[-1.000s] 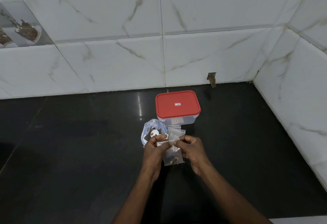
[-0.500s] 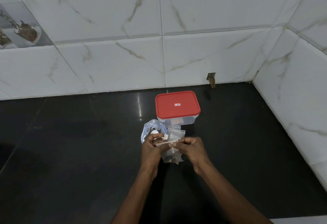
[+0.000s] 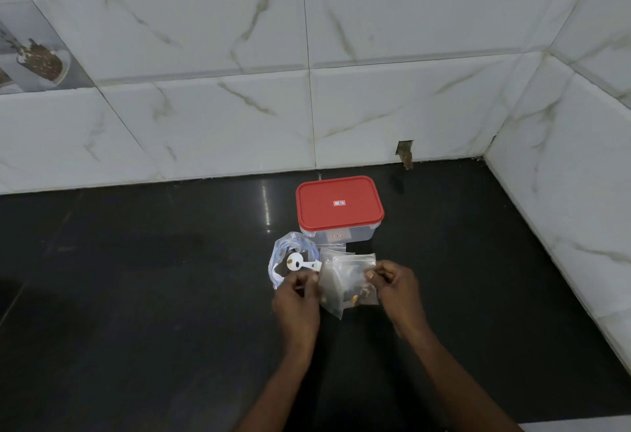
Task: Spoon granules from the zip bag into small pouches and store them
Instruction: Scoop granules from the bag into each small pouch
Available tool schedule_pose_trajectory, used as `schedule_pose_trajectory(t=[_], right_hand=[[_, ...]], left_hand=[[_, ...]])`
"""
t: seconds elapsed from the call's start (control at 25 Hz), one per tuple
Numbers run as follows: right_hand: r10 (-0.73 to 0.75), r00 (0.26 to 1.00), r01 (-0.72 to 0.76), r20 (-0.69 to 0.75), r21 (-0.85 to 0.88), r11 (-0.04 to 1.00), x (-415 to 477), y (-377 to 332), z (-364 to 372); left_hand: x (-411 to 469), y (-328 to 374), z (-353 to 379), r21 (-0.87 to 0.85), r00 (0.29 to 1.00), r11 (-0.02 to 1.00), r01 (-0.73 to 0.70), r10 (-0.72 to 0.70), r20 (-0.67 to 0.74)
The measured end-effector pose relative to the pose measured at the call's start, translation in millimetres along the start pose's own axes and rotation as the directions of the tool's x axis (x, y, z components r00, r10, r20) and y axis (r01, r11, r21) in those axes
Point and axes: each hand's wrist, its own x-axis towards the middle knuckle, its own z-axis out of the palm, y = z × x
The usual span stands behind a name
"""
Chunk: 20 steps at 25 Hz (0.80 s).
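The small pouch, granules at its bottom, hangs mouth-up above the desk; the right hand pinches its top corner, the left hand its left edge; the closed red-lidded box stands just beyond, nearer the right.

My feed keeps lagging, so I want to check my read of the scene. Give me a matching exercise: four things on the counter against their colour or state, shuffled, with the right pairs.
Things:
1 lid
2 spoon
3 small pouch
4 zip bag

States:
A held between left hand and right hand
B red, closed on the container
C clear with blue trim, lying on the counter
D white, resting on the zip bag

Pairs: 1-B; 2-D; 3-A; 4-C
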Motion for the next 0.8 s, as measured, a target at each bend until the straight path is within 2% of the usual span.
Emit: schedule_pose_trajectory(t=[0.08, 0.16, 0.24, 0.32, 0.4, 0.6, 0.72, 0.8], right_hand=[[0.041, 0.996, -0.038, -0.083, 0.033, 0.999, 4.4, 9.9, -5.5], [0.052, 0.994, -0.05, -0.1, 0.022, 0.999, 7.2, 16.2, -8.1], [0.049, 0.994, -0.049, -0.093, 0.003, 0.999, 7.4, 18.4, -7.4], [0.032, 0.997, -0.034, -0.076, -0.026, 0.999, 7.5, 19.1, -5.1], [0.012, 0.999, -0.014, -0.043, -0.044, 0.999, 7.8, 18.8, -1.1], [-0.028, 0.999, 0.031, 0.03, -0.102, 0.994, 10.5, 16.8, 22.3], [-0.077, 0.994, 0.054, -0.072, -0.276, 0.96, 8.0, 26.5, 40.9], [-0.105, 0.989, 0.053, -0.108, -0.399, 0.915, 2.3, 29.4, 47.8]], left_hand=[[-14.3, -20.5, 6.1, 0.094, 0.985, 0.982, 0.165, -0.169, 0.037], [-20.5, -29.5, 16.0, -0.054, 0.915, 0.916, 0.397, -0.391, 0.102], [-21.8, -23.8, 27.2, -0.275, 0.843, 0.797, 0.538, -0.503, 0.191], [-20.5, -16.4, 35.1, -0.384, 0.823, 0.728, 0.567, -0.509, 0.251], [-18.1, -15.6, 38.0, -0.412, 0.819, 0.708, 0.574, -0.49, 0.299], [-13.5, -27.5, 23.5, -0.267, 0.8, 0.758, 0.595, -0.524, 0.294], [-14.5, -32.0, 11.0, -0.315, 0.818, 0.756, 0.574, -0.507, 0.272], [-12.9, -33.6, 7.8, -0.279, 0.831, 0.787, 0.551, -0.485, 0.272]])
